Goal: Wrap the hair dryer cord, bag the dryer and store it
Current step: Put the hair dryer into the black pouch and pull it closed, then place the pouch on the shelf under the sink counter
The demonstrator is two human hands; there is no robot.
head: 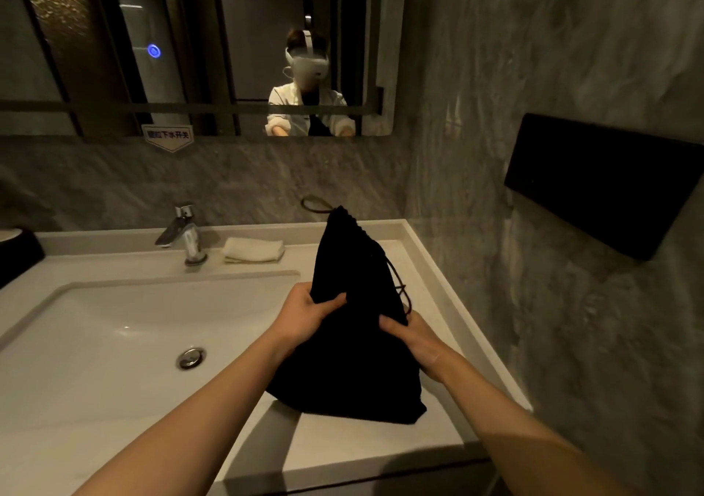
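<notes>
Head cam looking down: black drawstring bag (354, 343) stands upright on the white counter (381, 453), right of the sink (114, 343). Left hand (304, 314) and right hand (413, 337) both squeeze its middle, 2 grips total. Dryer itself isn't visible.

The bag (354, 328) stands on the counter (365, 442), right of the sink (114, 343).

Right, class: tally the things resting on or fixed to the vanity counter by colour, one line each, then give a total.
Black: 1, the drawstring bag
White: 1, the folded towel
Silver: 2, the tap and the basin drain plug
Total: 4
</notes>
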